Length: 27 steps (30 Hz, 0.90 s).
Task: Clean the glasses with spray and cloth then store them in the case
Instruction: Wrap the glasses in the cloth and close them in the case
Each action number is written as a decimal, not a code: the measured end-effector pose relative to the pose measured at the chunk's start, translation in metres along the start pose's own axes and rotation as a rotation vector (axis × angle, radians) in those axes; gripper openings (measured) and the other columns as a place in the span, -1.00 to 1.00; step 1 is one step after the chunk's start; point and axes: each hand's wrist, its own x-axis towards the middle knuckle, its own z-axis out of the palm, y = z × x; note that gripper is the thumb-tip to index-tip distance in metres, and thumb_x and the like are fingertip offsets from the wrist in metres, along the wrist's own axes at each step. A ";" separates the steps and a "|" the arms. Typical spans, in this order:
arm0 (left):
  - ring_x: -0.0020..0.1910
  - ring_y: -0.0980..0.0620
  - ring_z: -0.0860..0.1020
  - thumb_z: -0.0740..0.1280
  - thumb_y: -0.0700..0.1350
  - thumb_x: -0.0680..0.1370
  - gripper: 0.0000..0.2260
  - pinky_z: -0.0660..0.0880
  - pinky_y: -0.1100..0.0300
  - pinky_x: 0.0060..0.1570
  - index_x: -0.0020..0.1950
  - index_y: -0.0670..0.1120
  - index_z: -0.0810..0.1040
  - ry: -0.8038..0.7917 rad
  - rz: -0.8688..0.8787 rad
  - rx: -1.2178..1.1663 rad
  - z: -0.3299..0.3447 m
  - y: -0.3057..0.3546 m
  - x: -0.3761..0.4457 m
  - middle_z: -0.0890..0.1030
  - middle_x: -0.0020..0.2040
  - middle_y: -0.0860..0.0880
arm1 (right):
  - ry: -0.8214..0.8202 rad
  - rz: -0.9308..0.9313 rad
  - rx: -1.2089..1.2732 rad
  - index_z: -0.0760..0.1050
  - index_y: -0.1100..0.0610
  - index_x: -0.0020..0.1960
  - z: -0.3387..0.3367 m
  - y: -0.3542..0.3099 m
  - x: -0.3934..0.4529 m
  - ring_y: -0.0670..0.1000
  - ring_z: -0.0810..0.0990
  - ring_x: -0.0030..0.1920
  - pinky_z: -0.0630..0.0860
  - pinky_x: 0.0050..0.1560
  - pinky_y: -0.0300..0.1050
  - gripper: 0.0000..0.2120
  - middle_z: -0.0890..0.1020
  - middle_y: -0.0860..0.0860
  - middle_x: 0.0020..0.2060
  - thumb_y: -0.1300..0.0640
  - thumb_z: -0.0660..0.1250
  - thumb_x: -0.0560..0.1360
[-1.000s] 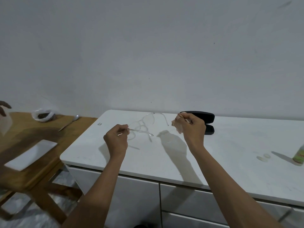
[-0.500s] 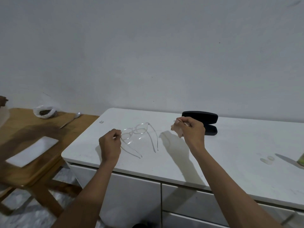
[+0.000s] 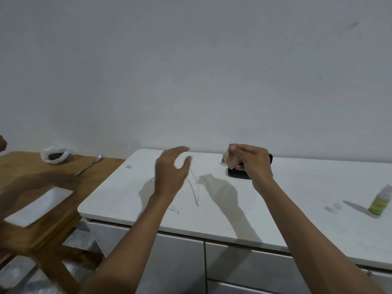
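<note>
The clear-framed glasses (image 3: 195,190) lie on the white counter (image 3: 275,204), temples spread toward me, the lenses hidden behind my left hand. My left hand (image 3: 170,172) hovers above them with fingers loose and spread, holding nothing; it is motion-blurred. My right hand (image 3: 251,161) is raised to the right and pinches a small beige cloth (image 3: 229,161). The black case (image 3: 237,174) sits on the counter right behind that hand, mostly covered by it. A small spray bottle (image 3: 380,201) with a green label stands at the counter's far right.
Two small clear caps (image 3: 333,207) lie left of the bottle. A wooden table (image 3: 25,179) on the left carries a white tray (image 3: 38,205), a spoon (image 3: 89,166) and a plastic bag (image 3: 56,155). Another person's hand (image 3: 2,143) shows at the left edge. Drawers front the counter below.
My left hand set the glasses down on the counter, let go and lifted away with fingers spread. My right hand stayed raised with the cloth.
</note>
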 end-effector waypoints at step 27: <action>-0.32 -0.03 0.70 0.40 -0.27 0.49 -0.96 0.66 0.15 -0.24 -0.09 -0.21 0.65 -0.442 -0.758 -0.674 0.080 0.167 0.047 0.72 -0.21 -0.13 | 0.215 -0.052 -1.003 0.65 -0.13 0.11 -0.120 -0.051 -0.005 0.00 0.71 -0.20 0.49 -0.21 -0.14 -0.59 0.64 -0.11 -0.42 -0.39 0.30 0.49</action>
